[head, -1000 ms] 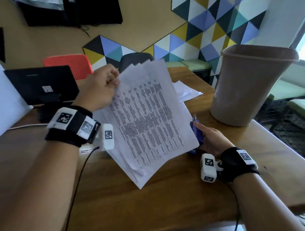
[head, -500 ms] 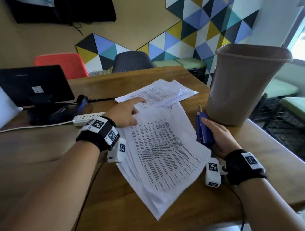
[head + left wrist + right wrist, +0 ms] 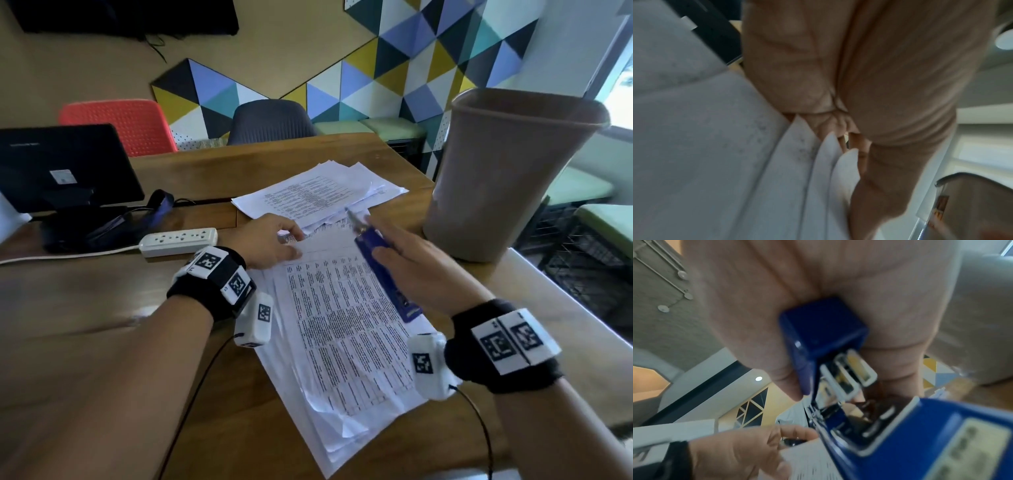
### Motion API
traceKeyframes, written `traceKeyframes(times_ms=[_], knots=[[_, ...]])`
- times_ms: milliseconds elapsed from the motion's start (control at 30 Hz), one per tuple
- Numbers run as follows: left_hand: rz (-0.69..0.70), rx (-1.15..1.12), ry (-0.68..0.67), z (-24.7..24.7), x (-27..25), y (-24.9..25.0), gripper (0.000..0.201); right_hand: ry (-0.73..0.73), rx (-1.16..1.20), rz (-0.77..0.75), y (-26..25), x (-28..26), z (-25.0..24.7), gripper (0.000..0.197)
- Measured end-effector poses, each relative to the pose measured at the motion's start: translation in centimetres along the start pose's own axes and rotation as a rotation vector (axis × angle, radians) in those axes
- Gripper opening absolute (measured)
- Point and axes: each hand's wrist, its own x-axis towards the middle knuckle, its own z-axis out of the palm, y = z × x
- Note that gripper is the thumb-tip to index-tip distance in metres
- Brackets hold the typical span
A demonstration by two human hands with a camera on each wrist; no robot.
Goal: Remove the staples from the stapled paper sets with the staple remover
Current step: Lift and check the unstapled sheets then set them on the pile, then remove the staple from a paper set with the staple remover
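Now I am pressing my left hand (image 3: 270, 241) onto the top corner of the stapled set of white printed paper sheets (image 3: 346, 329), which a second ago I was holding up in the air and have since laid flat on the brown wooden surface (image 3: 102, 308), lying from its middle toward its near edge. My left fingers are loosely curled, with thumb and fingertips resting on the top sheet; whether they are pinching the corner or only pinning it I cannot tell, since the left wrist view is blurred and shows only fanned sheet edges under the palm. My right hand (image 3: 421, 270) is wrapping around the long blue metal-and-plastic staple remover (image 3: 383, 270), which half a second ago I was holding upright beside the papers, toward the right edge of the surface, and am now swinging over the sheet with its thin silver tip (image 3: 352, 216) pointing at the stapled corner. So, in my judgement, the set is positioned and the prying is about to begin. The sheets are thin, limp and slightly splayed at the near end. The tool is rigid and glossy, with bright steel parts inside its open rear. A second loose stack of white printed sheets (image 3: 318, 195) is lying just beyond, toward the far edge, and a tall matte brown plastic bin (image 3: 510, 178) is standing at the right edge.
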Motion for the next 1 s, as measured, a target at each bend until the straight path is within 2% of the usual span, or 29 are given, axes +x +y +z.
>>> traceKeyframes(times_ms=[133, 200, 300, 367, 433, 567, 667, 833, 1000], knots=[[0.024, -0.157, -0.169, -0.5, -0.4, -0.4, 0.052, -0.119, -0.032, -0.026, -0.3, -0.3, 3.3, 0.042], [0.023, -0.215, -0.158, -0.7, -0.5, -0.6, 0.051, -0.149, -0.036, -0.028, -0.1, -0.7, 4.4, 0.036], [0.022, -0.39, -0.139, -0.9, -0.6, -0.7, 0.051, -0.17, -0.066, -0.018, -0.2, -1.1, 5.2, 0.043], [0.052, -0.417, -0.151, -0.9, -0.8, -0.5, 0.055, -0.188, -0.075, -0.016, -0.4, -1.1, 5.2, 0.045], [0.09, -0.376, -0.153, -0.9, -1.1, -0.1, 0.053, -0.203, -0.08, -0.02, -0.7, -1.1, 5.1, 0.046], [0.087, -0.276, -0.135, -1.1, -1.6, 0.6, 0.032, -0.197, -0.09, -0.024, -0.8, -1.2, 5.1, 0.05], [0.096, -0.211, -0.099, -1.3, -1.6, 0.6, 0.024, -0.193, -0.08, -0.019, -0.9, -1.2, 5.3, 0.052], [0.123, -0.176, -0.049, -1.3, -1.8, 0.8, 0.022, -0.165, -0.063, -0.028, -1.2, -1.3, 5.3, 0.05], [0.101, -0.262, -0.096, -1.9, -2.1, 0.7, 0.024, -0.138, -0.052, -0.053, -1.5, -1.7, 5.1, 0.052]])
